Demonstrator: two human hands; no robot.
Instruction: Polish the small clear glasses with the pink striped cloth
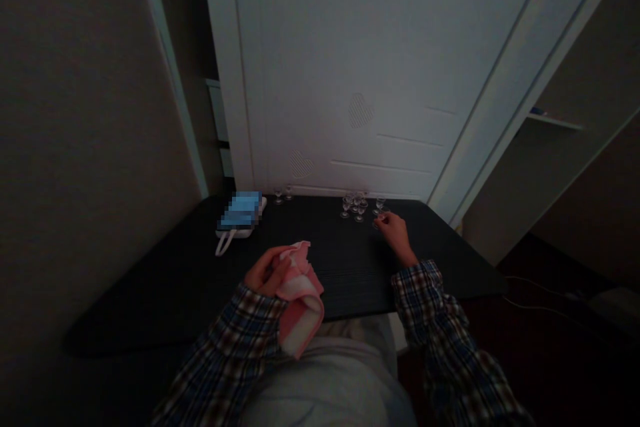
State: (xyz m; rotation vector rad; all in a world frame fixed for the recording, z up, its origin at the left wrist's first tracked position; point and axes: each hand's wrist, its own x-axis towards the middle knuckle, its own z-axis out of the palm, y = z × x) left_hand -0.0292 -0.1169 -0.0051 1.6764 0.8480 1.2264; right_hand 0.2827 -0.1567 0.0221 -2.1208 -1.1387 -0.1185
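My left hand (266,271) is closed around a pink and white cloth (300,297), held over the near edge of a dark table (190,280). My right hand (395,232) reaches to the far side of the table, its fingers pinched on a small clear stemmed glass (379,218). Just beyond it stands a cluster of several tiny clear stemmed glasses (356,204). Two more small glasses (283,195) stand apart further left. Both arms wear plaid sleeves.
A white device with a blue top and a looped cord (241,217) lies at the table's back left. A white panelled door (360,73) rises behind the table. A wall closes the left side; a shelf (555,121) sits at the right.
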